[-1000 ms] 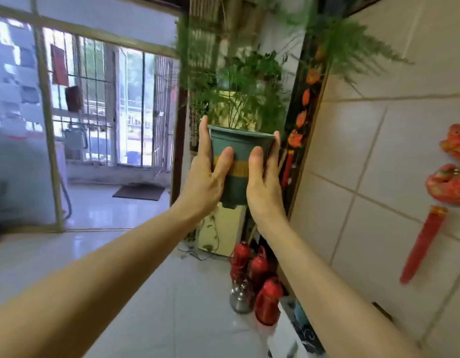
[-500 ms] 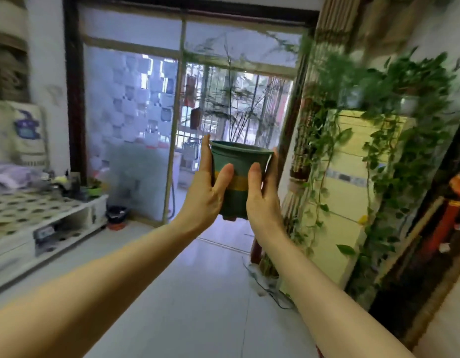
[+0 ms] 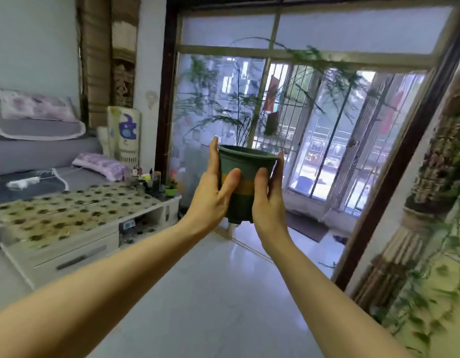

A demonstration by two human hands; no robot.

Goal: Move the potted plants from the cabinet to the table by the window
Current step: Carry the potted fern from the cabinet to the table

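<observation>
Daylight pours through a wide glazed door with a dark wooden frame, metal bars showing beyond the glass. The pale tiled floor shines with reflections. At left, a grey sofa carries purple floral cushions against a pale wall. In front of it stands a low white bench under a dotted cover. Trailing vines hang at the right edge.

Open floor ahead; low table left, trailing vines right.
</observation>
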